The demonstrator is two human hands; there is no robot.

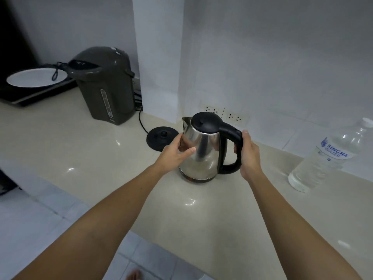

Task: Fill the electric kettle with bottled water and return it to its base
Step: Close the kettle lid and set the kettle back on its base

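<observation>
A steel electric kettle with a black lid, which is down, and a black handle stands upright on the beige counter. My right hand is wrapped around the handle. My left hand is pressed against the kettle's left side. The round black base lies bare on the counter just behind and left of the kettle, its cord running back to the wall. A large clear water bottle with a white cap and a blue label stands at the right, apart from both hands.
A dark grey hot-water dispenser stands at the back left beside a white column. Further left lies a white plate on a dark cooktop. Wall sockets sit behind the kettle. The counter's front edge runs diagonally below my arms.
</observation>
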